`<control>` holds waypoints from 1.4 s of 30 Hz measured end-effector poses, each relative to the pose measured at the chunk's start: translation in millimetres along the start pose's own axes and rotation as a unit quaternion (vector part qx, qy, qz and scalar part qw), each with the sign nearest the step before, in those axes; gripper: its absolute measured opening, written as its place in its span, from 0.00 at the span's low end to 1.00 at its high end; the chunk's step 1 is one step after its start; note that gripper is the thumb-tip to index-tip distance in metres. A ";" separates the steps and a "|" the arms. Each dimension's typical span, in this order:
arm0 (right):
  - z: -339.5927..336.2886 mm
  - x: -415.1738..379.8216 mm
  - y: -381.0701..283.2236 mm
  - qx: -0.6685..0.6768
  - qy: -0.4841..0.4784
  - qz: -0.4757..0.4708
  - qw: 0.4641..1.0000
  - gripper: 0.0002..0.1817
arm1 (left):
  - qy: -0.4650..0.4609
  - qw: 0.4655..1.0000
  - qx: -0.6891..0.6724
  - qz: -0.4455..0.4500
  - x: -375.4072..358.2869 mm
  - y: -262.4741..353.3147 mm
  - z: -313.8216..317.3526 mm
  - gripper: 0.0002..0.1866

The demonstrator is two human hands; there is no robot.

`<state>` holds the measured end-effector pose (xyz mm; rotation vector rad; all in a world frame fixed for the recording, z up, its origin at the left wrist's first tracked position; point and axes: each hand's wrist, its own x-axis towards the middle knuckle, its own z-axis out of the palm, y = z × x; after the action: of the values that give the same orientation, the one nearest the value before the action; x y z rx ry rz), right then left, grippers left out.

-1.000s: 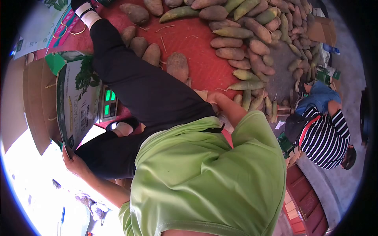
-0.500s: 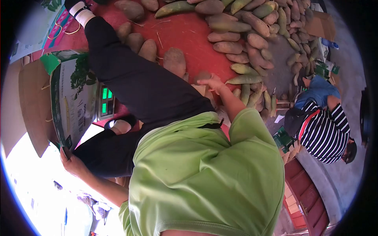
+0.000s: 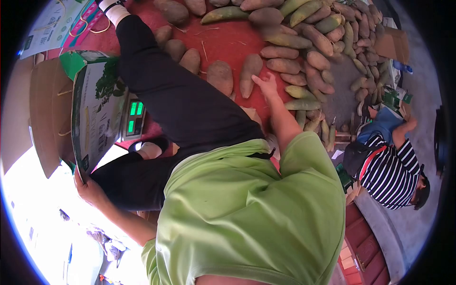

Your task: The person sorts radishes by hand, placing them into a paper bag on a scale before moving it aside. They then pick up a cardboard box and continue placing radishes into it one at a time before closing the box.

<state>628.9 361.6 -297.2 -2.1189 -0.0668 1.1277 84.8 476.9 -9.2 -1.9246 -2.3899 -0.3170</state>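
My left hand grips the lower edge of a printed carton with green flaps, standing at the left by my leg. My right hand reaches over the red ground sheet, thumb and fingers apart. Its thumb side is at the edge of a long muddy-brown radish; whether it touches is hard to tell. Left of that radish sits another broad brown radish. To the right of my hand, brown and green radishes lie in a large heap. The carton's inside is hidden from me.
A scale with a green-lit display stands behind the carton. An opened brown cardboard flap is at far left. Several radishes lie beyond my leg. A person in a striped top bends at the right, near cardboard boxes.
My right hand has moved slightly farther out, and its fingers have spread. The brown radish that was at its fingertips now shows full length beside it. My left hand stays on the carton.
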 end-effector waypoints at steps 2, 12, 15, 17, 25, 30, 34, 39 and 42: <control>5.6 -10.9 3.5 -0.009 -0.012 0.021 1.000 0.51 | 0.000 1.000 0.005 -0.005 -0.2 4.4 -0.6 0.13; 44.9 -9.9 18.4 0.007 -0.147 0.164 0.975 0.43 | -0.011 1.000 -0.017 -0.010 -2.8 20.1 -5.7 0.17; 47.5 -13.7 10.0 0.035 -0.144 0.152 0.977 0.39 | -0.010 0.999 -0.022 -0.025 -3.5 25.1 -8.9 0.22; 43.5 -2.6 21.2 0.031 -0.144 0.142 0.979 0.37 | -0.006 1.000 -0.019 -0.021 -3.1 33.0 -12.7 0.25; 30.9 -7.7 -2.7 0.023 -0.141 0.105 0.984 0.28 | -0.030 0.998 0.029 -0.041 -2.3 42.5 -24.2 0.25; 18.9 -0.2 -17.9 0.033 -0.114 0.104 0.987 0.22 | -0.160 0.976 -0.144 -0.027 10.9 45.5 -66.4 0.17; 19.4 -7.6 -46.4 -0.008 -0.083 0.116 0.990 0.22 | -0.150 0.909 -0.376 -0.101 24.9 -15.1 -73.1 0.15; 20.6 -11.8 -80.2 -0.012 -0.046 0.090 0.995 0.21 | 0.104 0.870 -0.426 -0.225 60.4 -55.4 -55.6 0.17; 18.6 -15.3 -113.6 -0.010 -0.138 0.011 0.990 0.20 | 0.084 0.862 -0.422 -0.269 71.3 -80.7 -34.3 0.26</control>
<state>636.9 450.4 -222.8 -1.9727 -0.1839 1.4320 -12.3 522.4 26.6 -1.2043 -2.8576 -1.7209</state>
